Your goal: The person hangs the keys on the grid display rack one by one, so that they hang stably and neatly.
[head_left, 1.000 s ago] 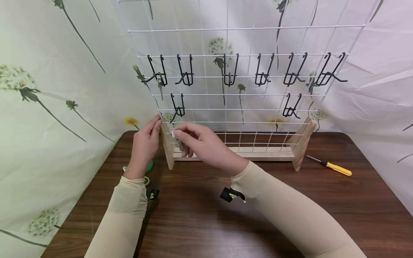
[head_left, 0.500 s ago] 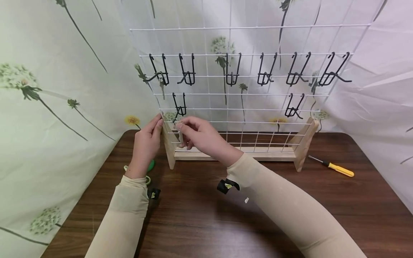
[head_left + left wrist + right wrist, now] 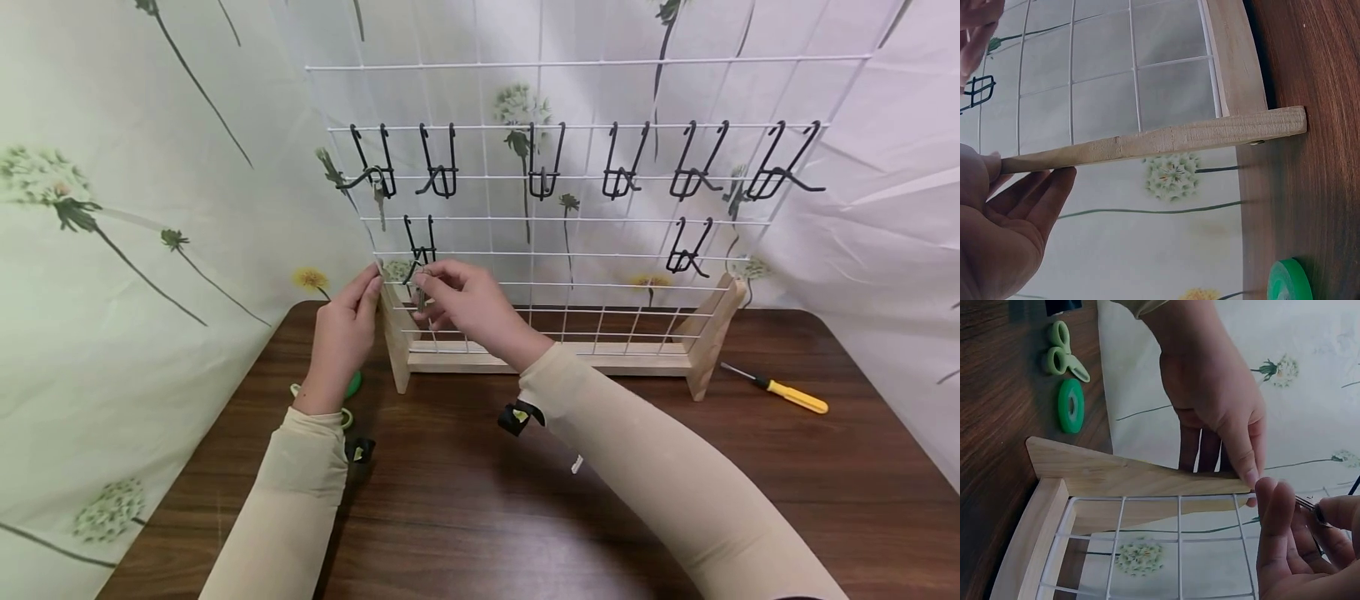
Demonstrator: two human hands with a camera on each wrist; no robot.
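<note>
My right hand (image 3: 483, 308) pinches a small silvery key (image 3: 422, 298) between thumb and fingers, its metal edge also showing in the right wrist view. The hand is right at the tip of the lower left black hook (image 3: 432, 237), overlapping its lower part. My left hand (image 3: 341, 337) grips the top of the left wooden upright (image 3: 1147, 142), thumb on one side and fingers on the other. That upright supports the white wire grid (image 3: 562, 253). Another key (image 3: 381, 207) hangs from the upper left hook (image 3: 390, 158).
Several black hooks line the grid's upper row, with another hook (image 3: 686, 250) lower right. A yellow screwdriver (image 3: 797, 397) lies right of the stand. Green tape (image 3: 1071, 406) and green-handled scissors (image 3: 1058, 359) lie left. A small whitish thing (image 3: 577, 464) shows beside my right forearm.
My right hand has risen with the key, from beneath the lower left hook up to its tip. My left hand keeps its grip on the upright. The view has shifted slightly.
</note>
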